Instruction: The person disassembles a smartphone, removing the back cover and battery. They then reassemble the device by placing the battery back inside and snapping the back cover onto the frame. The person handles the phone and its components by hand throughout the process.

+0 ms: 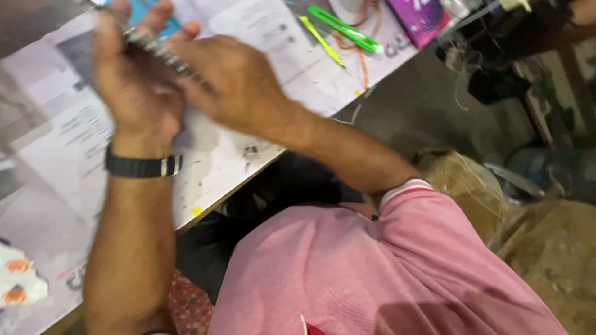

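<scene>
Head view, tilted and blurred by motion. Work table (261,155) covered with sheets of printed newspaper (62,136), smudged with dark marks near the front edge; small yellow scrap (196,211) close to that edge. Beyond the table edge, grey bare floor (397,118). At far right, dark tangled clutter (503,68) and brown sacking or wrapped bundles (546,242), too blurred to identify.

On the table top, toward the far side: bright green pen-like tool (344,28), thinner yellow-green one (321,40) just beside it, orange cord (363,59) looping under and past both. Purple packet (422,18) at the table's far corner. At lower left, white object with orange markings (18,282), partly cut off by the frame. No open containers visible; contents of the bundles hidden.

Left hand (133,80) raised above the paper, fingers curled, black wristband with a striped buckle (143,166) on the wrist. Right hand (233,84) crossing over to meet it. Between them a slim ridged metallic strip (164,56), like a chain or watch strap, pinched at its lower end by the right hand's fingers and lying across the left hand's fingers and palm, held above the table. A bit of blue (155,22) showing behind the left fingers. Pink shirt (385,267) filling the lower foreground.
</scene>
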